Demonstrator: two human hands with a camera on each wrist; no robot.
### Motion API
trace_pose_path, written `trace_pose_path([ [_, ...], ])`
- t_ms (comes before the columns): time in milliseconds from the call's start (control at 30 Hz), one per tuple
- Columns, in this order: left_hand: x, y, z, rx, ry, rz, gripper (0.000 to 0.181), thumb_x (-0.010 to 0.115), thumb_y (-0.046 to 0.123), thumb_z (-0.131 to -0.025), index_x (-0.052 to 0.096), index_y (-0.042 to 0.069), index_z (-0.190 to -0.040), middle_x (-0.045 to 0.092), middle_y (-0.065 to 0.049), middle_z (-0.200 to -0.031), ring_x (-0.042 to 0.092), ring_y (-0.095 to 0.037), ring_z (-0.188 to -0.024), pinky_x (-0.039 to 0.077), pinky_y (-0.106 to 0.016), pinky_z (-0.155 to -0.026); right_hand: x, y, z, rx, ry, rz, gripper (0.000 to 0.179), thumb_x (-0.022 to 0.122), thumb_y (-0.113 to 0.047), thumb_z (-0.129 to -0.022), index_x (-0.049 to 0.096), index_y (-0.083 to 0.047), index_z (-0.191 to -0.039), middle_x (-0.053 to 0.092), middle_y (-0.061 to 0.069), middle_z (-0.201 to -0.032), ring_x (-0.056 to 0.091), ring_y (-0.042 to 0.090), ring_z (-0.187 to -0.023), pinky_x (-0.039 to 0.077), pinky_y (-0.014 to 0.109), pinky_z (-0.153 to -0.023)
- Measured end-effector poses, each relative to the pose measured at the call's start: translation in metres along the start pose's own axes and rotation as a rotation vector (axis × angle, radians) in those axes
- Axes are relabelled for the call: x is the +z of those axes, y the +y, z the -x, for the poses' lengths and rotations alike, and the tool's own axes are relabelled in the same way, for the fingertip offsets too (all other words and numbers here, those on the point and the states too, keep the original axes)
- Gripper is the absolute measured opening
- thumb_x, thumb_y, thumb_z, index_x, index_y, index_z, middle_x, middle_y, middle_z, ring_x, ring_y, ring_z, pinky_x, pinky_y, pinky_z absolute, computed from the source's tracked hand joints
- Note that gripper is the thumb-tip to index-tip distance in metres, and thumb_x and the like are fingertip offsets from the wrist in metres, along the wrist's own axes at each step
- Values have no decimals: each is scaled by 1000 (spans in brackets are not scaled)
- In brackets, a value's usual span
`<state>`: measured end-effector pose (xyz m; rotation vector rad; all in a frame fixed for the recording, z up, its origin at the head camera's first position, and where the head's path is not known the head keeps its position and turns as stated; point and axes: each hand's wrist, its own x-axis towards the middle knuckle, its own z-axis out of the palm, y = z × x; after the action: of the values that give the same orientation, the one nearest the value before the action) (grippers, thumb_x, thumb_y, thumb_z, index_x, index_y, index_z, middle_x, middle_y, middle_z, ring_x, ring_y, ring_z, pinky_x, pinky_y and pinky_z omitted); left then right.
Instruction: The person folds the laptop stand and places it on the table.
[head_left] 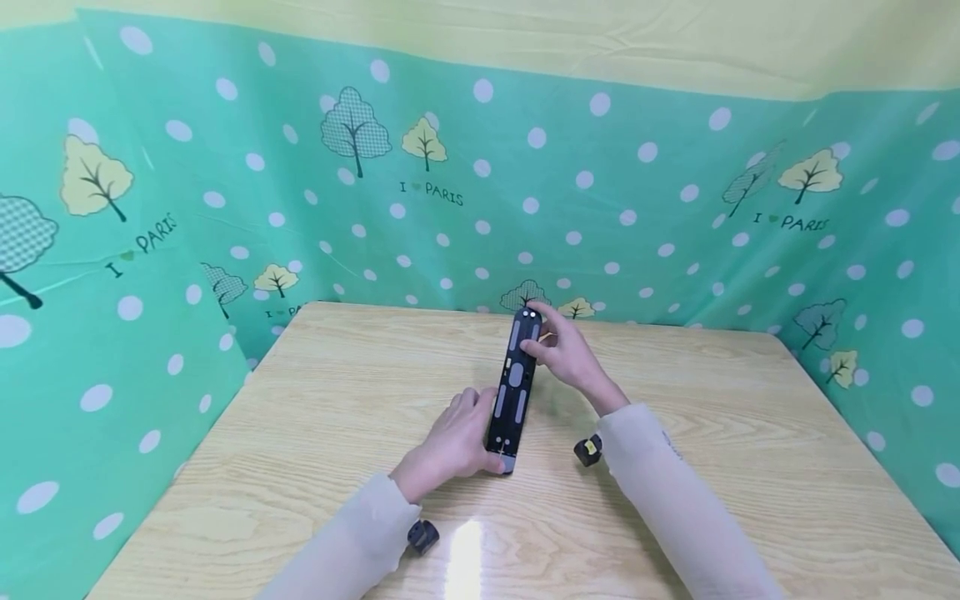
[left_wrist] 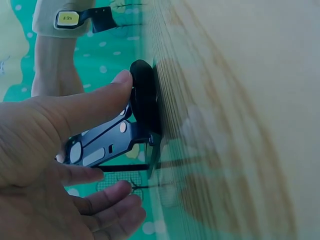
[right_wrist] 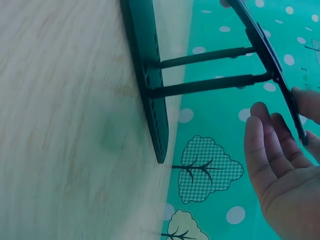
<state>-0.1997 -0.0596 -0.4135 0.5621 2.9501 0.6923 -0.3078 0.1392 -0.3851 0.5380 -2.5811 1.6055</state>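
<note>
A black folding laptop stand with grey pads stands on the table, its long axis pointing away from me. My left hand holds its near end, the thumb laid on the rounded black tip and the other fingers along the left side. At the far end my right hand pinches the raised upper bar between thumb and fingers. In the right wrist view two struts join this bar to the notched base bar, leaving a gap between them. Three fingers of the right hand extend below the bar.
The light wood table reaches back to a green dotted curtain. Small black devices are worn at the left wrist and the right wrist. A bright reflection lies on the table near me.
</note>
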Motion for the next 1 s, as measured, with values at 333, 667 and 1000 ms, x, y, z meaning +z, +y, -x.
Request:
trace_pose_path([
  [333,-4,-5,-2,65,-5,-109,114,89,45,-55,32,13,-148,46,-6,-109,40,-20,-92,39,-33,-82,1,-2,10,74,71,4,64,65,-14,-90,37,-31,-145,60,15,-97,60,28,-83,56,48,-70],
  [667,-13,-18,-7,103,-78,-102,109,88,40,-60,30,21,-151,43,-4,-111,38,-19,-97,38,-32,-84,-2,-1,21,88,118,88,68,65,-20,-91,30,-29,-149,61,14,-93,61,25,-78,56,33,-63],
  [1000,-22,-28,-9,139,-87,-121,96,87,35,-65,39,24,-147,44,-3,-109,38,-19,-97,38,-33,-84,-7,-3,30,84,162,183,73,67,-23,-89,27,-26,-150,61,12,-88,61,25,-76,53,34,-59],
])
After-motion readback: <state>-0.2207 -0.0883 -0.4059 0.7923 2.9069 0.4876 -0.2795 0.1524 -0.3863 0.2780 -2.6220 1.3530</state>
